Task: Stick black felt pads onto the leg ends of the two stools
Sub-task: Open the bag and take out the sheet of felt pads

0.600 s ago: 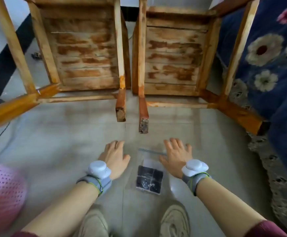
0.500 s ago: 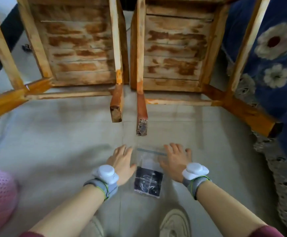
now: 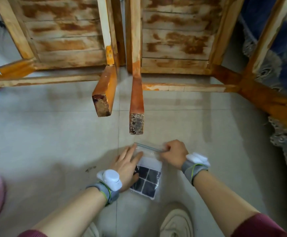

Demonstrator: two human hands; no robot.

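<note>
Felt squares (image 3: 146,181) in clear plastic bag (image 3: 150,153)

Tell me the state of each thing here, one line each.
left stool: on its side, leg end bare
right stool: on its side, leg end bare
bag: on floor
felt pads: inside bag
left hand: open, pressing bag
right hand: pinching bag's zip edge

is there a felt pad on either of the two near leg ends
No, the left leg end and right leg end are bare worn wood; the black pads sit in the bag.
</note>
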